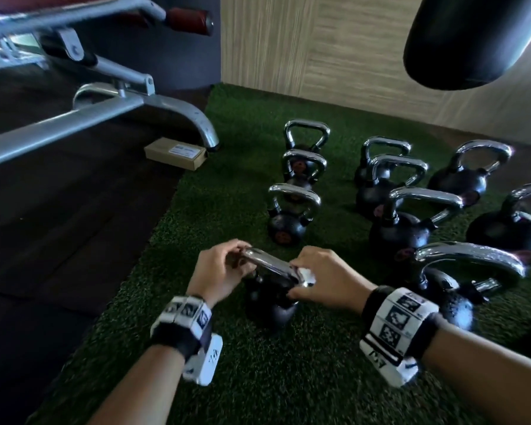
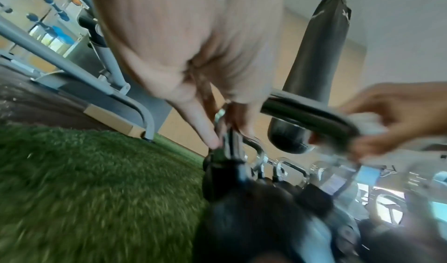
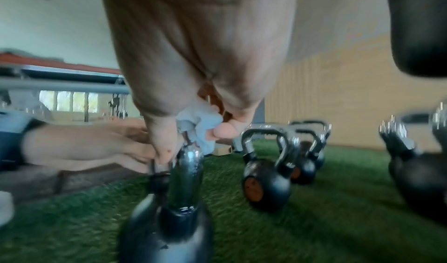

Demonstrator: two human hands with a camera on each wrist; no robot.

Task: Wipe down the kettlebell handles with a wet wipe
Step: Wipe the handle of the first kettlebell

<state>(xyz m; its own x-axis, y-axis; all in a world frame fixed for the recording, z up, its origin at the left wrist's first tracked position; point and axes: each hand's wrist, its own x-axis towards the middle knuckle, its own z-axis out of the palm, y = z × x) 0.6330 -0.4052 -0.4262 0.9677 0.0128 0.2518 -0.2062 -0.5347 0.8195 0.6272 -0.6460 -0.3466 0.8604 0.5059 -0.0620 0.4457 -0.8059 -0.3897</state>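
A small black kettlebell (image 1: 269,305) with a chrome handle (image 1: 270,265) stands on the green turf just in front of me. My left hand (image 1: 224,268) grips the left end of that handle (image 2: 304,114), fingers curled round it. My right hand (image 1: 316,279) pinches a crumpled white wet wipe (image 1: 307,275) against the handle's right end; the wipe (image 3: 199,127) shows bunched between thumb and fingers above the chrome bar (image 3: 187,175). In the left wrist view the right hand (image 2: 396,122) holds the wipe (image 2: 362,123) on the bar.
Several more kettlebells (image 1: 411,219) with chrome handles stand in rows on the turf (image 1: 258,378) ahead and to the right. A grey bench frame (image 1: 105,111) and a cardboard box (image 1: 175,153) are at the left. A black punching bag (image 1: 472,38) hangs at the upper right.
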